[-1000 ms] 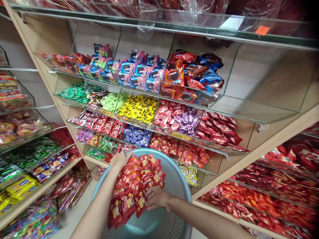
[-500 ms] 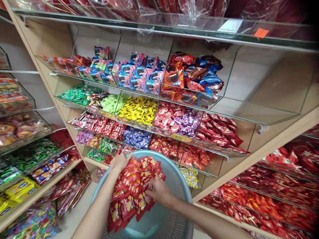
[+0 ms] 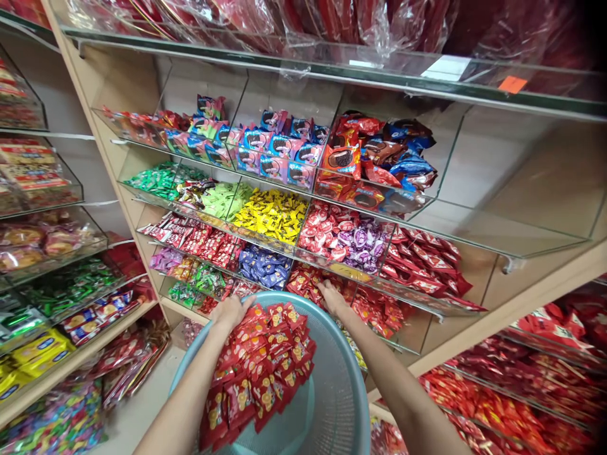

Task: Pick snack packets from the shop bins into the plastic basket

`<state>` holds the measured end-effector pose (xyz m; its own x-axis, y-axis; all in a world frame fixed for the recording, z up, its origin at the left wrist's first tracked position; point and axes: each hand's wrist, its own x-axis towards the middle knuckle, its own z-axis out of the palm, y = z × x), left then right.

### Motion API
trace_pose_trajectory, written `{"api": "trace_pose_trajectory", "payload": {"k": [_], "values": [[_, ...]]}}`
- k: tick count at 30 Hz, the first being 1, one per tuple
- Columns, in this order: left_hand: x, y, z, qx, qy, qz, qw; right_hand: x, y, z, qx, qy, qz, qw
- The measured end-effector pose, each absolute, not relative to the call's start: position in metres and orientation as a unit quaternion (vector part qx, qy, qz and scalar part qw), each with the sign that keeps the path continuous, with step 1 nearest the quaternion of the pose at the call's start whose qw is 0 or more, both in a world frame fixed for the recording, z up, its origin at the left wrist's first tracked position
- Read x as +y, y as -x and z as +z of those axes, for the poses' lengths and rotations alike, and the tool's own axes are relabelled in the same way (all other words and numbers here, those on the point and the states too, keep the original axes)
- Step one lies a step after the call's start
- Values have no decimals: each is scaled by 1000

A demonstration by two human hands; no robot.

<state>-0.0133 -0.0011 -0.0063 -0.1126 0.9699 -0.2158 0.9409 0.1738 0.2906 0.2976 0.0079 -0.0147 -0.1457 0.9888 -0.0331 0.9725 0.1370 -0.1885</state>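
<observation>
left hand (image 3: 230, 313): closed on the rim of teal basket (image 3: 342, 354), eleven o'clock, as before. right hand (image 3: 332, 300): moved from the basket's red packets (image 3: 260, 366) to shelf packets (image 3: 304, 282), just past the rim at one o'clock; fingertips partly hidden, grip cannot be told. red packets: heaped inside, eight to twelve o'clock. edges: glass shelf edge (image 3: 322, 260), near, at the right hand's twelve o'clock. open room: bare basket interior, two to five o'clock.

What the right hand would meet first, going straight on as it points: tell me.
The right hand would probably meet the small, shiny red packets beside the dark-blue packets; depth is unclear, so it may be touching the red ones now.
</observation>
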Motion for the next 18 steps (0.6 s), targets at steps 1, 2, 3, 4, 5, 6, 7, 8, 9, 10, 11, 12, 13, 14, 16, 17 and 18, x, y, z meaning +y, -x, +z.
{"api": "trace_pose_trajectory", "payload": {"k": [1, 2, 3, 4, 5, 6, 7, 8, 9, 10, 11, 12, 13, 14, 16, 17, 18], "values": [[-1, 13, -6, 743, -643, 42, 181, 10, -297, -16, -754, 651, 82, 36], [-2, 13, -6, 742, -644, 45, 182, 11, -297, -18, -753, 652, 81, 27], [-2, 13, -6, 741, -645, 47, 181, 12, -296, -19, -752, 654, 78, 21], [-2, 13, -6, 741, -645, 48, 181, 13, -295, -19, -751, 656, 75, 19], [-2, 13, -6, 741, -645, 48, 181, 13, -294, -20, -751, 655, 73, 19], [-2, 13, -7, 741, -645, 47, 181, 13, -293, -20, -752, 655, 71, 20], [-2, 13, -7, 742, -644, 45, 181, 12, -293, -20, -751, 656, 69, 21], [-1, 13, -7, 744, -642, 44, 182, 12, -293, -20, -751, 656, 67, 23], [-1, 13, -7, 744, -641, 43, 184, 11, -293, -19, -752, 656, 62, 25], [-1, 13, -7, 745, -640, 42, 184, 9, -293, -18, -752, 656, 56, 30], [-1, 13, -7, 745, -639, 43, 184, 8, -293, -17, -752, 657, 48, 41], [-1, 13, -7, 745, -640, 43, 183, 7, -293, -15, -750, 658, 38, 57], [-1, 13, -7, 743, -642, 43, 182, 5, -293, -13, -747, 659, 30, 78], [-1, 13, -7, 742, -644, 43, 181, 3, -292, -10, -744, 660, 24, 103], [-1, 13, -6, 741, -646, 40, 178, -3, -290, -1, -736, 658, 23, 155], [-1, 13, -6, 740, -647, 38, 177, -7, -287, 5, -735, 652, 28, 182], [-2, 13, -5, 740, -648, 36, 177, -13, -284, 12, -736, 643, 33, 210]]}}
